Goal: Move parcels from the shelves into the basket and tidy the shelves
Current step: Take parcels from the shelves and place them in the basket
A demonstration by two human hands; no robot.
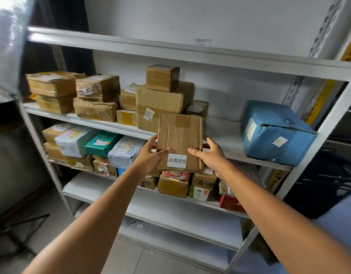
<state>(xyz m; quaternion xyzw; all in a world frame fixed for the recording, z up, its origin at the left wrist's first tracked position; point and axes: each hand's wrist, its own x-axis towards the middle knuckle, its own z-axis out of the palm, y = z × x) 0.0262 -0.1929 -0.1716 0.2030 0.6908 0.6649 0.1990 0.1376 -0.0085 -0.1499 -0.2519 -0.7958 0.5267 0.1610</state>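
Cardboard parcel (179, 139) upright before the shelf (227, 131) — left fingers (151, 141) and right fingers (210, 142) grip its sides.

A white wall (210, 20) is seen behind, a grey tiled floor (131, 260) below, and yellow-marked strips (319, 103) at right.

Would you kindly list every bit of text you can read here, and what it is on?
"超期滞留": white sticker on the held cardboard parcel; last character unclear.
Blurred, unreadable: labels on the blue box, the shelf tag, the other parcels.
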